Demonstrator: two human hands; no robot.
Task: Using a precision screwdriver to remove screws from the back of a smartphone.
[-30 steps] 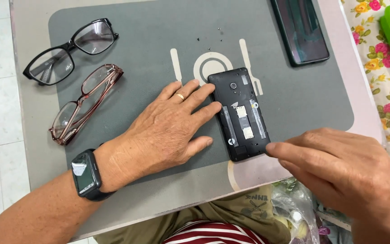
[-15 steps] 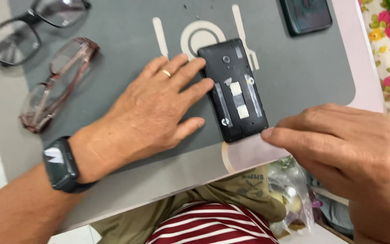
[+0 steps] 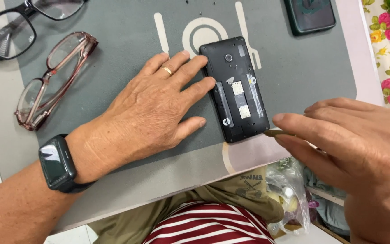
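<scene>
Phone (image 3: 238,90) lay back-up, cover off, on grey mat (image 3: 113,27), mid-table, slightly tilted. Left hand (image 3: 159,106) spread flat and open beside it, fingertips pressed to phone's left edge, gripping nothing. Right hand (image 3: 353,144) curled, thumb and forefinger pinched on a thin olive-coloured tool (image 3: 280,133), tip just beside phone's near right corner; contact with the corner not discernible. Risks judged: tool tip could slip off the corner and gouge exposed card slots or scratch mat, caused by low angle and small purchase; phone could skate rightward or rotate, held only by side pressure, not clamped; hard levering at one corner could crack the casing. Small dark specks (image 3: 199,3) at far edge of mat, possibly screws, could be swept off by a sleeve. Second phone (image 3: 310,16) far right, black glasses (image 3: 10,27) and pink glasses (image 3: 53,77) far left, well apart from work. Versus frame half a second back: view shifted so phone sat lower; right hand drawn rightward off phone's near edge, tool now visible; left hand placement unchanged.
</scene>
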